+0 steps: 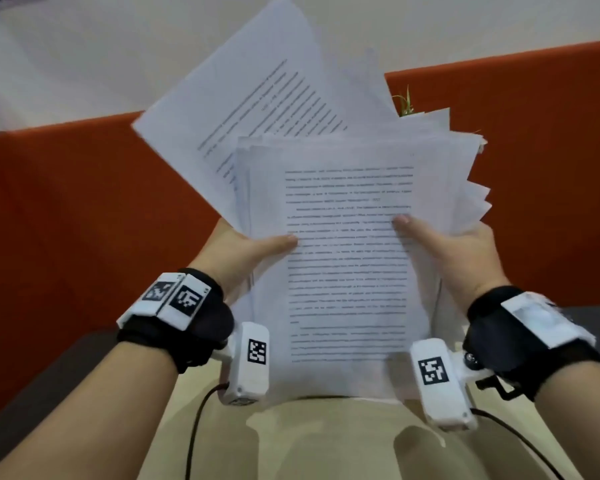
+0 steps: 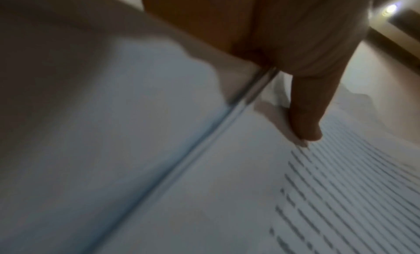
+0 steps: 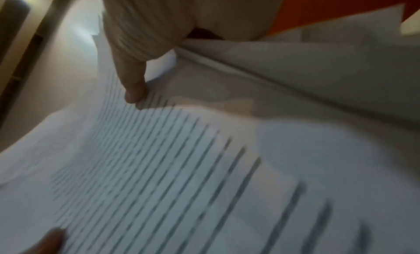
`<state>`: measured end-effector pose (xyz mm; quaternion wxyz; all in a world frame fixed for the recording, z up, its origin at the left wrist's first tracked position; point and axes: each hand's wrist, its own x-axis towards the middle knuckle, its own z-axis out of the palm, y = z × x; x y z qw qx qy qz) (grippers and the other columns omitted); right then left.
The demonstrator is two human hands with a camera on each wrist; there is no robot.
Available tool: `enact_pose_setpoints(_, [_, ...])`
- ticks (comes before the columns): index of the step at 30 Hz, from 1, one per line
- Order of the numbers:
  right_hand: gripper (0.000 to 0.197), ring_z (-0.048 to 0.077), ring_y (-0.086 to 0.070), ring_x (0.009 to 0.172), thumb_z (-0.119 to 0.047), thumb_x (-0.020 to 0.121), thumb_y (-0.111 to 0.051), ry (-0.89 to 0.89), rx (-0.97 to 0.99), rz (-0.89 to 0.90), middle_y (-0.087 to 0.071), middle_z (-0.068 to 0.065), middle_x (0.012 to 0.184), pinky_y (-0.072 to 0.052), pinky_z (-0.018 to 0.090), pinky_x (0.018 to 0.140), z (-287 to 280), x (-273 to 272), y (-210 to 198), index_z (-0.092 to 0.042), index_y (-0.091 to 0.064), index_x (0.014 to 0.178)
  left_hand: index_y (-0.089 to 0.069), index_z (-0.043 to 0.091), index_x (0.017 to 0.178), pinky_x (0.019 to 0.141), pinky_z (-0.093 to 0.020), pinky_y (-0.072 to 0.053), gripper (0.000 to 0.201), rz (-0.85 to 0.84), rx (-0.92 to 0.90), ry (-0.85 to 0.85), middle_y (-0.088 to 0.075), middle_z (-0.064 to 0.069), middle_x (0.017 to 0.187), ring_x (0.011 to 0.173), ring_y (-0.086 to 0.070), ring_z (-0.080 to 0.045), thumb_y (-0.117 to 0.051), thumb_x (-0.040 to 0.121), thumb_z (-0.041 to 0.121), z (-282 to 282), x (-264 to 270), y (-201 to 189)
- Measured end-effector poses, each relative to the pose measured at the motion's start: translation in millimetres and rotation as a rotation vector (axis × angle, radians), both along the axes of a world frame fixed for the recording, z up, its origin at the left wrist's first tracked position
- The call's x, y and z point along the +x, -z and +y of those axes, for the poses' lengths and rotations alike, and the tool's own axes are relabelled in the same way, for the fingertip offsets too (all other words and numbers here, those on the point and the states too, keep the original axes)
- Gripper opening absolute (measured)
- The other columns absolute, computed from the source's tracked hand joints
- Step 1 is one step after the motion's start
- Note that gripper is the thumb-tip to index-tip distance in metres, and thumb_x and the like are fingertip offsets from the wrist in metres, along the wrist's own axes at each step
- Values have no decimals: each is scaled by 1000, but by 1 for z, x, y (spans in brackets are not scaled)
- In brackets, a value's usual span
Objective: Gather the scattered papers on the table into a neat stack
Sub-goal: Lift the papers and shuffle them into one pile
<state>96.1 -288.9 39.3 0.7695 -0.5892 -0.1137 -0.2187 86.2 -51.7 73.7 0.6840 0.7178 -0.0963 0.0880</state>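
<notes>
A loose bundle of white printed papers is held upright above the table, its sheets fanned out unevenly at the top and right. My left hand grips the bundle's left edge, thumb flat on the front page. My right hand grips the right edge in the same way. The left wrist view shows the thumb pressed on the printed page. In the right wrist view the other thumb lies on the text of the papers. The fingers behind the sheets are hidden.
A beige table top lies below the papers, with a dark edge on both sides. An orange partition stands behind, with a white wall above it. A small green plant peeks over the partition.
</notes>
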Motion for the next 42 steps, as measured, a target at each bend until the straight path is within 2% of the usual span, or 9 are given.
enact_pose_setpoints(7, [36,6,-75,81,-8,71,-80,-51,-50,22,-77,-10,92,-56,14,63,-2,-1,2,-18,-69,104,-65,6,118,90,-39,-57,46,-88,-85,-44,-74,-15,113,101,-73,-27,-76,74,-3,3,1,-8])
enact_pose_setpoints(10, [39,6,-74,85,-4,74,-77,-108,-136,47,-77,-7,95,-58,17,69,1,0,4,-18,-68,109,-65,9,118,89,-35,-57,41,-131,-109,-68,-74,-11,112,102,-73,-23,-73,79,-1,-1,0,-10])
enact_pose_setpoints(18, [29,6,-70,88,-17,78,-75,162,-160,-77,-73,-7,98,-56,21,72,10,6,-28,-18,-68,107,-66,16,98,57,-8,-53,26,-270,-172,-311,-71,9,85,63,-69,8,-78,77,8,-15,14,-25])
enact_pose_setpoints(22, [24,15,-71,92,-18,78,-74,175,-208,-47,-74,-3,99,-58,34,80,12,2,-20,-22,-69,102,-63,14,107,54,-9,-53,34,-237,-213,-298,-71,7,88,62,-70,6,-78,77,8,-16,13,-20])
enact_pose_setpoints(25, [22,8,-72,85,-17,78,-75,109,-204,-9,-74,-2,99,-58,24,71,9,1,-13,-24,-69,99,-52,19,90,44,-7,-50,29,-193,-256,-236,-68,13,73,52,-67,7,-77,78,11,-15,7,-25])
enact_pose_setpoints(28, [30,-4,-71,72,-11,78,-75,52,-158,-16,-73,-7,95,-52,9,57,8,-3,-12,-20,-67,106,-53,8,110,50,-8,-52,44,-207,-211,-216,-69,0,96,66,-72,4,-79,75,9,-9,4,-32])
enact_pose_setpoints(33, [45,3,-73,82,-5,77,-75,35,-63,-15,-74,-4,97,-54,11,63,6,-2,-10,-7,-64,120,-56,7,130,83,-29,-59,73,-201,-74,-169,-72,-6,117,102,-73,-17,-88,65,19,2,2,-44])
enact_pose_setpoints(37, [47,10,-73,91,-8,75,-77,33,41,-46,-74,3,105,-58,20,73,10,-3,-9,-10,-63,120,-57,-1,126,64,-19,-58,52,-185,-156,-129,-74,-8,103,81,-76,-11,-73,77,-4,12,1,-41])
enact_pose_setpoints(42, [57,8,-68,102,-47,88,-56,153,161,-93,-68,4,116,-56,25,82,21,0,-13,-11,-51,132,-49,-1,132,74,-34,-60,92,-86,-171,-130,-70,-18,117,97,-74,-28,-93,51,13,9,0,-20])
